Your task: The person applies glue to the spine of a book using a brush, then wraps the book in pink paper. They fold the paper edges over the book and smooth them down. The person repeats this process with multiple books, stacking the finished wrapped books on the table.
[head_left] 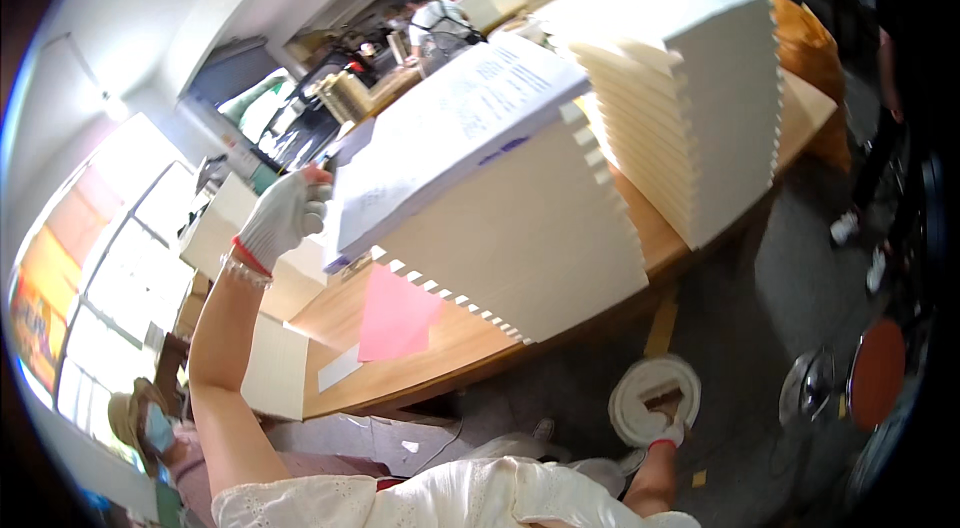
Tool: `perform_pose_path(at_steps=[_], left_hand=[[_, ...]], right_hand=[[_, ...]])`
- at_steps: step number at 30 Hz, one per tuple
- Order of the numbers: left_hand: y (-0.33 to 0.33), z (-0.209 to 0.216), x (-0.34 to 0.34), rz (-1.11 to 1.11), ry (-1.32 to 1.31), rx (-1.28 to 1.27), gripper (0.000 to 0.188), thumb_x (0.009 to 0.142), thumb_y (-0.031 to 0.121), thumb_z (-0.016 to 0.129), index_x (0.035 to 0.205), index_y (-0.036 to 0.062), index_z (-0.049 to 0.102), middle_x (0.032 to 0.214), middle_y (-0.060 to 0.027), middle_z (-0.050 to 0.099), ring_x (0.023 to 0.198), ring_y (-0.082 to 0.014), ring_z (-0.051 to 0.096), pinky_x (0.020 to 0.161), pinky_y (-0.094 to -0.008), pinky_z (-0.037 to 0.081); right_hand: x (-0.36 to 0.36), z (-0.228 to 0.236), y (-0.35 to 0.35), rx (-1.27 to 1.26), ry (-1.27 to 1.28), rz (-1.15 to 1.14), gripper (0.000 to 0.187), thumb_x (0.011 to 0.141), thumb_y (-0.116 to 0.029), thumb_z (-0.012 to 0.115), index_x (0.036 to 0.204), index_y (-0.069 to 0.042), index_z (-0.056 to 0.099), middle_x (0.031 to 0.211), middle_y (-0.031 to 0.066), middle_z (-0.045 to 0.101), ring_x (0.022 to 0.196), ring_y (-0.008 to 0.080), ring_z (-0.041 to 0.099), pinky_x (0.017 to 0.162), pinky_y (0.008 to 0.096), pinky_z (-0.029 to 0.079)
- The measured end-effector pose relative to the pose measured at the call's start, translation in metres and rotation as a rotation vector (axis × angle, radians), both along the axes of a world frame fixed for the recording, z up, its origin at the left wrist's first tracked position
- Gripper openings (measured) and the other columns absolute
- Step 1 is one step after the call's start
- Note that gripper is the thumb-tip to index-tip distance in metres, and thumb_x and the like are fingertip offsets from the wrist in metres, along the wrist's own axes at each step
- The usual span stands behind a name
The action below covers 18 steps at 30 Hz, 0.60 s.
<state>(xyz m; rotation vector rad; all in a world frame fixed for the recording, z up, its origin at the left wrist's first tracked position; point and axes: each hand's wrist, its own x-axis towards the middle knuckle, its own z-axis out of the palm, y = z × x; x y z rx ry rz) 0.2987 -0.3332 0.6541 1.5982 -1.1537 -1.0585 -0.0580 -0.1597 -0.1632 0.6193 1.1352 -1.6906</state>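
My left hand (275,218), in a white glove with bare fingertips, is raised at the left side of a tall paper stack (510,238). Its fingers are curled, and whatever they hold is hidden. Printed sheets (470,118) cover the top of this stack, whose pale layers are offset at the corners. Low on the right, my gloved right hand (670,433) is at the near rim of a round white tub (622,406). Its fingers look closed; a brown piece (660,396) shows in the tub just beyond them. I cannot tell whether the hand holds it.
A second tall paper stack (725,108) stands to the right on the wooden table (460,338). A pink sheet (395,316) and a white slip lie near the front edge. A red round stool (876,375) is at far right. A person in a hat (150,428) is at lower left.
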Motion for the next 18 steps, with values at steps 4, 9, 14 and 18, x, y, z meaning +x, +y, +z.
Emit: perform_pose_path(at_steps=[4, 9, 14, 18], left_hand=[[0.026, 0.010, -0.014, 0.104, 0.015, 0.289, 0.041, 0.097, 0.047, 0.039, 0.102, 0.0076, 0.045, 0.068, 0.0021, 0.049, 0.043, -0.0022, 0.042, 0.030, -0.0125, 0.032], [0.051, 0.003, 0.012, 0.116, 0.210, 0.409, 0.049, 0.096, 0.052, 0.038, 0.106, 0.0048, 0.045, 0.066, -0.0002, 0.051, 0.043, -0.0032, 0.041, 0.030, -0.0129, 0.033], [0.034, -0.002, 0.014, -0.017, 0.454, 0.390, 0.057, 0.092, 0.055, 0.045, 0.110, 0.0014, 0.044, 0.068, -0.0020, 0.050, 0.047, -0.0066, 0.046, 0.030, -0.0150, 0.035], [0.054, -0.002, 0.035, -0.104, 0.525, 0.286, 0.046, 0.096, 0.047, 0.043, 0.107, 0.0026, 0.050, 0.072, -0.0029, 0.055, 0.048, -0.0071, 0.047, 0.034, -0.0178, 0.038]], right_hand=[[0.000, -0.003, 0.005, 0.085, -0.196, -0.040, 0.064, 0.093, -0.046, 0.046, 0.141, -0.007, 0.035, 0.144, 0.0091, 0.035, 0.126, 0.0286, 0.037, 0.101, 0.0399, 0.036], [0.001, 0.145, -0.015, -0.008, -0.475, -0.066, 0.066, 0.091, -0.045, 0.049, 0.142, -0.006, 0.033, 0.148, 0.0120, 0.033, 0.136, 0.0286, 0.028, 0.110, 0.0406, 0.028], [-0.052, 0.341, -0.117, -0.559, -0.037, 0.394, 0.014, 0.094, -0.025, 0.051, 0.083, -0.017, 0.052, 0.071, 0.0007, 0.050, 0.055, 0.0162, 0.047, 0.049, 0.0316, 0.042], [-0.056, 0.554, -0.159, -0.721, 0.978, 0.499, 0.026, 0.097, -0.027, 0.051, 0.110, -0.006, 0.060, 0.077, 0.0002, 0.057, 0.063, 0.0101, 0.055, 0.057, 0.0275, 0.048]])
